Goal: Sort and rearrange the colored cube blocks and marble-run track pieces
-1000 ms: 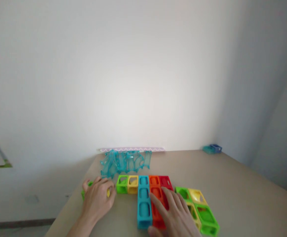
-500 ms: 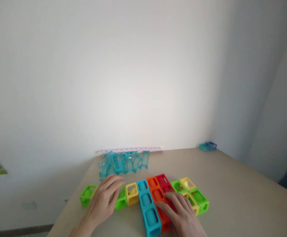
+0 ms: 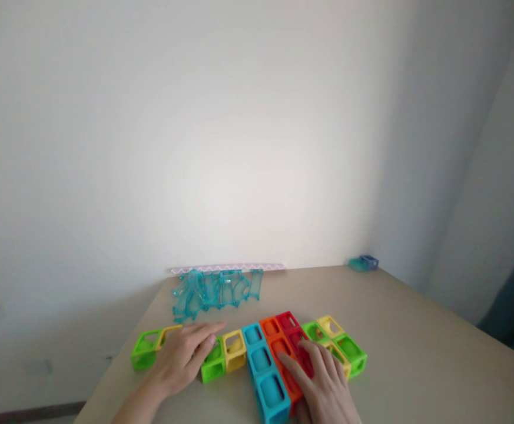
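Observation:
Coloured hollow cubes lie in a row across the table. My left hand (image 3: 179,359) rests over the left part, its fingers spread above a green cube (image 3: 213,360) and hiding what lies below. A light green cube (image 3: 145,350) shows left of it, and a yellow cube (image 3: 234,351) right of it. In the middle stand a blue column (image 3: 263,366), an orange column (image 3: 278,347) and a red column (image 3: 294,330). My right hand (image 3: 321,377) lies on the orange and red cubes with fingers apart. Green and yellow cubes (image 3: 349,348) adjoin on the right.
Clear teal pieces (image 3: 215,291) lie in a pile at the back left, before a pale patterned strip (image 3: 230,268) along the wall. A dark blue cube (image 3: 370,262) and a teal piece (image 3: 357,264) sit in the back right corner. The table's left edge is near my left arm.
My left hand has shifted slightly left and lies flatter, with more of the left cubes in view. My right hand stays on the orange and red cubes. The whole view has shifted a little.

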Available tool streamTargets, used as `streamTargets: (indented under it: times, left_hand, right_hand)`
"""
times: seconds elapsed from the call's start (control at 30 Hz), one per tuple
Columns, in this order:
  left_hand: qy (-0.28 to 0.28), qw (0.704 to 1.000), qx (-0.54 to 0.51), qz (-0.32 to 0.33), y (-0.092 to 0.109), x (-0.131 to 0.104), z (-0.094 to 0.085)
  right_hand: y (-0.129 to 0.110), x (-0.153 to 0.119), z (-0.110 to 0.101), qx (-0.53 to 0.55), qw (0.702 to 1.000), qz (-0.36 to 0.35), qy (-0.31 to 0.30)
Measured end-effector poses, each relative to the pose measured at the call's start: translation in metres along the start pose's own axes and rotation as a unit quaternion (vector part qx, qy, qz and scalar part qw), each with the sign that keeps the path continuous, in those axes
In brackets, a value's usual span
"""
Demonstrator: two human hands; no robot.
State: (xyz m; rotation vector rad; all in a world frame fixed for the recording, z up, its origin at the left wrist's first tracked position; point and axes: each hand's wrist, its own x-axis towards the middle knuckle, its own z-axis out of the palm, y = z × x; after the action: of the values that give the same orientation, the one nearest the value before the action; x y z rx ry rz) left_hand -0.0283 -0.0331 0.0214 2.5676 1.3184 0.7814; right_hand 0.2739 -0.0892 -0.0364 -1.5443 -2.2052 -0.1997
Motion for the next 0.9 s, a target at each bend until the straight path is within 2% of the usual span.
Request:
streamTargets:
  times: [0.1, 0.2, 0.27, 0.43, 0.57, 0.63, 0.73, 0.9]
  left_hand:
    - [0.027, 0.998, 0.018, 0.051, 0.007, -0.002, 0.009]
    - [0.060, 0.994, -0.008, 0.087, 0.014, -0.003, 0.019]
    - [0.051, 0.992, -0.034, 0.106, 0.016, -0.003, 0.022]
    - [0.029, 0.993, -0.083, 0.073, 0.013, -0.004, 0.025]
    - [0.022, 0.991, -0.118, 0.055, 0.006, -0.003, 0.019]
    - [0.015, 0.991, -0.118, 0.056, 0.005, 0.007, 0.014]
    - [-0.020, 0.991, -0.117, 0.056, 0.010, 0.041, 0.014]
    - [-0.180, 0.970, -0.091, 0.135, 0.035, 0.100, 0.041]
  right_hand:
    - [-0.010, 0.003, -0.016, 0.007, 1.000, 0.009, 0.007]
    - [-0.018, 0.004, -0.025, 0.011, 0.999, -0.003, 0.031]
    - [-0.020, 0.003, -0.024, 0.001, 0.999, -0.007, 0.052]
    - [-0.017, 0.000, -0.014, -0.058, 0.993, 0.028, 0.103]
    - [-0.015, -0.002, -0.013, -0.073, 0.992, 0.029, 0.103]
    - [-0.014, -0.001, -0.013, -0.064, 0.994, 0.009, 0.089]
    - [-0.011, 0.001, -0.011, -0.068, 0.995, -0.023, 0.067]
    - [0.001, 0.006, -0.018, -0.097, 0.992, -0.082, 0.008]
